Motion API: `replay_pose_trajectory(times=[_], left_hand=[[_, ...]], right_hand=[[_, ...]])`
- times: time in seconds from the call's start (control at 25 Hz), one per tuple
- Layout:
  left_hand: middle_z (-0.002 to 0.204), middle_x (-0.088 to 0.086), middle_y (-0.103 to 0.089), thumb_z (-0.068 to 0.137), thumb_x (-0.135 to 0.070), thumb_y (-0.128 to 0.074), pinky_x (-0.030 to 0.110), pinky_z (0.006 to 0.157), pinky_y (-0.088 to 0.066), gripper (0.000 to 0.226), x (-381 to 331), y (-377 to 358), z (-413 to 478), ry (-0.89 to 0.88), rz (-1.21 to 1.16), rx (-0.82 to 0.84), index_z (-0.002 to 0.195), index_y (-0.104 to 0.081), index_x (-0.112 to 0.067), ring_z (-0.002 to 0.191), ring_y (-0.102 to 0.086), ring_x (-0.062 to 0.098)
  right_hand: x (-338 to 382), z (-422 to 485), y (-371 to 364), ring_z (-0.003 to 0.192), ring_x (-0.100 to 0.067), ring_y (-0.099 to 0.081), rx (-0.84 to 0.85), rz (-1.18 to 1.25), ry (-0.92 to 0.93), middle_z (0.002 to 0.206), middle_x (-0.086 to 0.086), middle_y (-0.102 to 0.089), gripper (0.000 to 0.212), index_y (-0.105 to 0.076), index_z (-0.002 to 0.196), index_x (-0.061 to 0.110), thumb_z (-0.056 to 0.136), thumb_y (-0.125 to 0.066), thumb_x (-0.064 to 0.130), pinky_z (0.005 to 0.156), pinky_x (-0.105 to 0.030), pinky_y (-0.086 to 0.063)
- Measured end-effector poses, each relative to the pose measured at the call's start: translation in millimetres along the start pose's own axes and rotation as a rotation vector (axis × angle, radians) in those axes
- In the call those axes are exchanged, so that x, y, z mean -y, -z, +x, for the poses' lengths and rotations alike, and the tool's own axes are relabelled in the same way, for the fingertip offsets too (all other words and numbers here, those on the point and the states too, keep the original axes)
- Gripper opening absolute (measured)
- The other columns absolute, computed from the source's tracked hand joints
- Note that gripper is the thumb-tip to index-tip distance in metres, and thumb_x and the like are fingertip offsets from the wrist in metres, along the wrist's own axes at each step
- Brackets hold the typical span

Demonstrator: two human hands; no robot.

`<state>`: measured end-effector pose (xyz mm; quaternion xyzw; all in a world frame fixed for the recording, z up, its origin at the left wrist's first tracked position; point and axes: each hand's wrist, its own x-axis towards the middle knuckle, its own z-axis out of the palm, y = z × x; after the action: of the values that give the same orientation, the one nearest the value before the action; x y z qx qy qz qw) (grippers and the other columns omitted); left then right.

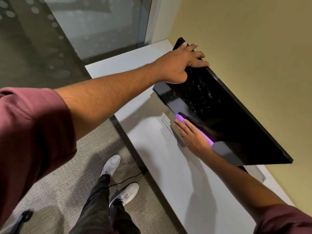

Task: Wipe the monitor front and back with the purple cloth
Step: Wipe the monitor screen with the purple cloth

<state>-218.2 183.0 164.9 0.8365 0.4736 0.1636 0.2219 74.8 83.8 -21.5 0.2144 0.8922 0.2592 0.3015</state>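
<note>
Over a white surface (177, 174), left hand (179, 65) grips glossy black flat monitor (219, 105) at 12 o'clock, flat right hand (192, 135) presses folded purple cloth (180, 118) at 6 o'clock; smudges (200, 92) likely next.

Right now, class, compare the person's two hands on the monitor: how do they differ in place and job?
The left hand grips the top edge of the monitor, fingers curled over it; the right hand lies low on the screen. The left hand touches the monitor bare, while the right hand presses the purple cloth against the glass with straight fingers. Both are on the same monitor.
</note>
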Motion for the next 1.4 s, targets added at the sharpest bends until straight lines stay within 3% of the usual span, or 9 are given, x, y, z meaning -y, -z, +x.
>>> replay_pose_trajectory(times=[0.2,0.32,0.4,0.48,0.76,1.0,1.24,1.4], left_hand=[[0.166,-0.004,-0.04,0.075,0.01,-0.043,0.046,0.134,0.0,0.094,2,-1,0,-0.009,0.012,0.001,0.158,-0.048,-0.034,0.165,-0.007,0.027],[0.166,-0.004,-0.04,0.075,0.011,-0.043,0.044,0.134,0.0,0.093,1,1,0,-0.008,0.022,0.002,0.158,-0.048,-0.033,0.165,-0.007,0.027],[0.166,-0.004,-0.041,0.076,0.012,-0.042,0.044,0.133,0.0,0.093,1,-1,0,-0.016,0.024,-0.01,0.158,-0.047,-0.032,0.165,-0.008,0.027],[0.166,-0.005,-0.041,0.076,0.013,-0.042,0.042,0.133,0.0,0.093,4,-5,-1,-0.015,0.016,-0.033,0.158,-0.047,-0.032,0.165,-0.007,0.027],[0.164,-0.004,-0.042,0.079,0.011,-0.047,0.047,0.134,-0.001,0.089,4,-8,0,-0.024,0.009,-0.052,0.158,-0.048,-0.032,0.165,-0.008,0.027],[0.166,-0.005,-0.041,0.078,0.012,-0.046,0.047,0.134,-0.001,0.092,0,-7,-3,-0.008,-0.001,-0.057,0.158,-0.047,-0.033,0.165,-0.006,0.026],[0.167,-0.004,-0.039,0.076,0.013,-0.043,0.047,0.134,-0.004,0.095,-3,-7,-6,0.01,-0.007,-0.053,0.159,-0.046,-0.033,0.165,-0.006,0.026],[0.166,-0.001,-0.041,0.072,0.014,-0.043,0.048,0.134,-0.003,0.097,-5,-3,-7,-0.004,-0.007,-0.057,0.158,-0.048,-0.03,0.164,-0.008,0.028]], right_hand=[[-6,22,15,0.165,-0.042,0.011,0.015,-0.065,0.038,0.174,-0.028,0.018,0.071,0.021,0.157,-0.017,0.089,0.014,0.005,0.134,-0.053,-0.005],[1,5,-4,0.165,-0.043,0.012,-0.007,-0.049,0.033,0.172,-0.03,0.022,0.066,0.023,0.155,-0.019,0.107,-0.011,0.011,0.134,-0.053,-0.004],[6,-17,-21,0.164,-0.043,0.014,0.002,-0.044,0.011,0.169,-0.032,0.027,0.073,0.015,0.159,-0.018,0.111,-0.028,0.017,0.134,-0.054,-0.001],[13,-49,-38,0.162,-0.047,0.018,0.006,-0.073,0.013,0.168,-0.035,0.028,0.073,0.005,0.162,-0.015,0.112,-0.034,0.021,0.133,-0.057,0.001],[22,-148,-73,0.16,-0.051,0.021,0.094,-0.103,0.065,0.17,-0.036,0.024,0.076,0.0,0.162,-0.017,0.112,-0.039,0.025,0.129,-0.063,0.013],[6,-91,-41,0.165,-0.04,0.007,-0.052,-0.036,0.055,0.176,-0.027,0.013,0.07,0.007,0.165,-0.011,0.108,-0.022,0.017,0.135,-0.052,-0.006],[-8,-19,-5,0.165,-0.041,0.002,-0.122,-0.014,-0.003,0.176,-0.027,0.01,0.071,0.012,0.165,-0.007,0.11,-0.024,0.02,0.132,-0.055,0.006],[-21,-30,3,0.165,-0.043,-0.001,-0.171,-0.035,-0.035,0.176,-0.028,0.006,0.076,0.008,0.166,-0.008,0.11,-0.034,0.021,0.134,-0.054,0.0]])
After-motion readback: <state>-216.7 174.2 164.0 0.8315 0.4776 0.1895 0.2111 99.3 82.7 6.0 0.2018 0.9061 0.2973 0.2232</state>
